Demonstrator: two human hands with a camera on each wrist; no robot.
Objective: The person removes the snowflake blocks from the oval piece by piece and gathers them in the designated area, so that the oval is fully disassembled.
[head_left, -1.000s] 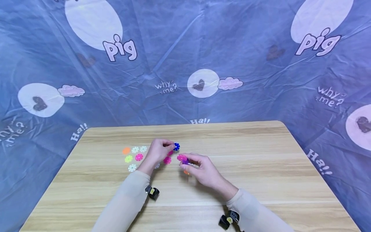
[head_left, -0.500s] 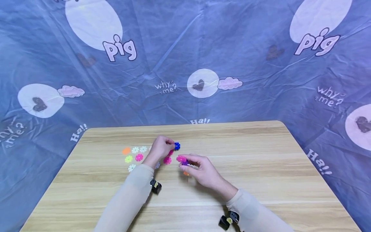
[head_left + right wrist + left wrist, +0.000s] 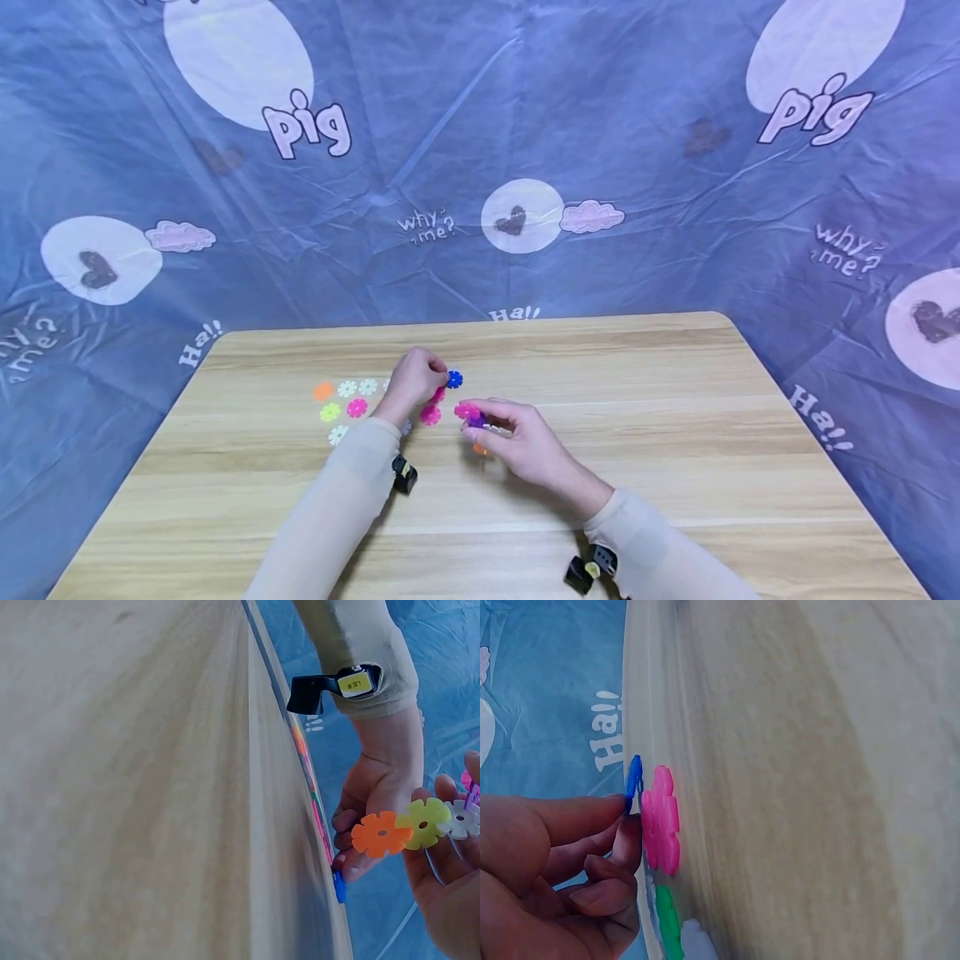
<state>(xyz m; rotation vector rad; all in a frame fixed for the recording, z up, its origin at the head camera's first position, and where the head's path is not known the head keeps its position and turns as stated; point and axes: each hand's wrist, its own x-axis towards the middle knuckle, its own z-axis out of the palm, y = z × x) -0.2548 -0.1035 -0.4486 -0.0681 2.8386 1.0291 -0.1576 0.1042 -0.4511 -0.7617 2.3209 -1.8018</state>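
My left hand (image 3: 412,383) pinches a blue flower-shaped disc (image 3: 455,379) at its edge. In the left wrist view the blue disc (image 3: 634,780) stands on edge at the fingertips, beside pink discs (image 3: 664,821) on the table. My right hand (image 3: 528,442) holds a chain of joined flower discs. A pink disc (image 3: 465,410) and a purple disc (image 3: 476,422) show at its fingertips. Lower on that chain, the right wrist view shows a clear white disc (image 3: 460,819), a yellow-green disc (image 3: 424,823) and an orange disc (image 3: 381,833).
Loose discs lie left of my left hand: an orange one (image 3: 323,391), a yellow-green one (image 3: 330,412), a pink one (image 3: 357,407) and several white ones (image 3: 347,389). Another pink disc (image 3: 431,415) lies between the hands. The wooden table (image 3: 675,392) meets a blue printed cloth (image 3: 360,275) behind.
My left hand and forearm have shifted slightly away from me and to the right, with the blue disc almost in place. The right hand and its chain have barely moved.
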